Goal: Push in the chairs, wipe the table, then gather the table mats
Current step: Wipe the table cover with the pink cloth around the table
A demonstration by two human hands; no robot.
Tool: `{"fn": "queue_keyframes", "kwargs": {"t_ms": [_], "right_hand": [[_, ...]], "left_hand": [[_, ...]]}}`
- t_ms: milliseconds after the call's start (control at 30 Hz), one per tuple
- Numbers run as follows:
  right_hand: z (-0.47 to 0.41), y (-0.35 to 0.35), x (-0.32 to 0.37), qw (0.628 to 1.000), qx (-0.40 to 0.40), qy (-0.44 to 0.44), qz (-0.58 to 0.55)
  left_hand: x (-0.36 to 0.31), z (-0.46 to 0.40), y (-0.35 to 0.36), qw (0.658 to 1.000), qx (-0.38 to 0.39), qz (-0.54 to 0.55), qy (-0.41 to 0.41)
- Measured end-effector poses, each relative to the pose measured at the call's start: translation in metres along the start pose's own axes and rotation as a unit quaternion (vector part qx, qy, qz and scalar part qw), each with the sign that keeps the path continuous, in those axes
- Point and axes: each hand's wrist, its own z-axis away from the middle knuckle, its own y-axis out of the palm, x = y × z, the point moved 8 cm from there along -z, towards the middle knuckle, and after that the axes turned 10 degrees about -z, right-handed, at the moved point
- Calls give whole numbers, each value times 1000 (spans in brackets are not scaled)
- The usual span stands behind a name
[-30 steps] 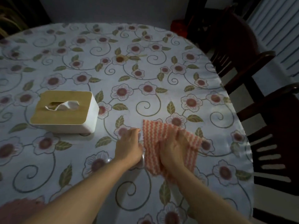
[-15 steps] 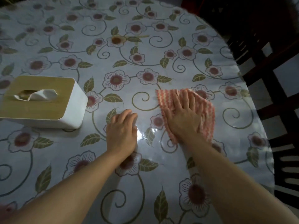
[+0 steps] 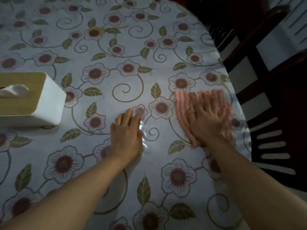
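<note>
Your right hand [image 3: 206, 123] lies flat, fingers spread, on the pink cloth [image 3: 203, 101] near the table [image 3: 116, 90] edge; your left hand [image 3: 127, 135] rests flat beside it, holding nothing.

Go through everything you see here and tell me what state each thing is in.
Cloth: spread flat under right hand, blurred.
Left hand: flat on tablecloth, empty.
Tissue box: upright, tissue sticking out.
Chairs: beside table edge.

Both hands [image 3: 127, 131] [image 3: 206, 123] flat, palms down, fingers extended.
</note>
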Motion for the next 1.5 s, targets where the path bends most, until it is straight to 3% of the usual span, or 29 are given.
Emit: {"fn": "queue_keyframes", "kwargs": {"t_ms": [67, 100, 200, 267, 333, 400, 467, 567, 633, 733, 800, 867, 933, 1067, 1167, 1200, 1267, 1400, 1467, 1500], "right_hand": [[7, -4, 0, 999, -19, 45, -23], [25, 4, 15, 999, -3, 22, -25], [120, 30, 80, 979, 87, -181, -42], [164, 26, 84, 954, 117, -272, -40], [161, 11, 43, 973, 94, -208, -39], [138, -7, -16, 997, 42, -35, -61], [131, -15, -51, 993, 20, 80, -79], [159, -5, -30, 991, 20, 121, -59], [199, 0, 15, 996, 14, 75, -41], [280, 10, 94, 997, 28, -64, -26], [337, 27, 135, 985, 81, -150, -33], [376, 40, 153, 959, 155, -234, -43], [375, 32, 143, 950, 151, -271, -30], [306, 13, 64, 998, 36, -48, 20], [296, 21, 71, 998, 6, 61, 7], [303, 28, 98, 999, 18, 39, -2], [334, 47, 176, 990, 81, -104, -42], [384, 83, 260, 898, 208, -384, -54], [351, 82, 253, 884, 195, -424, -27], [320, 79, 244, 896, 180, -405, -16]], "left_hand": [[-3, 3, 3, 1000, -2, -9, 10], [-5, 6, 5, 1000, 0, -9, 14], [-7, 15, 3, 1000, 8, -16, 26], [-9, 21, 2, 999, 15, -30, 36], [-15, 33, 4, 998, 26, -35, 52], [-17, 47, 6, 997, 31, -35, 57], [-17, 66, 8, 996, 27, -34, 73], [-12, 96, 8, 994, 21, -37, 102], [-5, 117, 7, 993, 23, -38, 114], [12, 150, 7, 992, 17, -30, 117], [24, 171, 7, 992, 7, -22, 126], [34, 188, 7, 990, 10, -20, 139], [46, 200, 7, 989, 25, -22, 143], [82, 214, 3, 992, 32, -31, 118], [113, 217, -1, 996, 40, -38, 64], [121, 217, -2, 997, 41, -42, 51], [132, 217, -6, 997, 39, -47, 41], [138, 211, -16, 998, 3, -17, 59], [140, 197, -22, 997, -17, -16, 73], [144, 188, -24, 997, -22, -11, 70]]}}
